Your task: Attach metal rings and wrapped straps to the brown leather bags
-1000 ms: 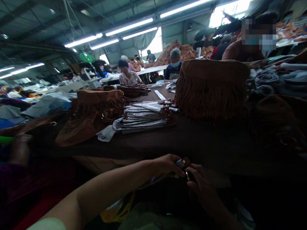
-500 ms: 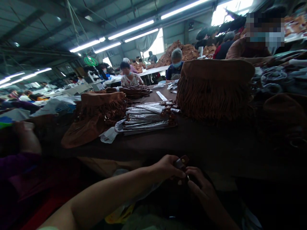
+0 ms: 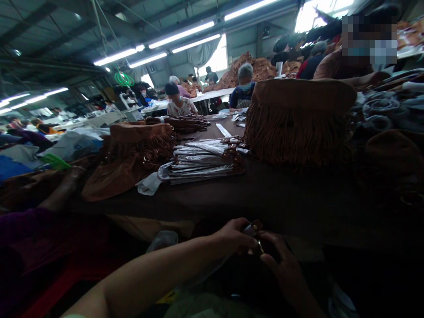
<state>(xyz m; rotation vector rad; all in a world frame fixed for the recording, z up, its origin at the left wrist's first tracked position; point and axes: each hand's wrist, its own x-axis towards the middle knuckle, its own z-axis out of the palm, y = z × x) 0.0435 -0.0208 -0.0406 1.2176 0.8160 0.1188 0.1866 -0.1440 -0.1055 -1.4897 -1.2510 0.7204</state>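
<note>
My left hand (image 3: 233,236) is closed on a strap (image 3: 255,226), whose brown leather end with a gold stud pokes out above the fingers. Grey-white wrapping covers part of that strap. Close against it, my right hand (image 3: 281,256) pinches a small shiny metal clasp (image 3: 260,246) between thumb and fingers; its exact shape is hard to make out in the dark. Both hands are low, in front of the table's near edge. On the table beyond them lies a stack of similar wrapped straps (image 3: 205,161) with brown ends.
A fringed brown bag (image 3: 298,121) stands to the right on the dark table (image 3: 198,201); more fringed brown bags (image 3: 132,150) lie to the left. At far left a co-worker's hand (image 3: 71,179) is near a green object (image 3: 56,161). Other people sit across the table.
The co-worker's hand at left has moved right and the green object shows more. My hands stay together; the metal clasp shows more between them. The view has shifted slightly.
</note>
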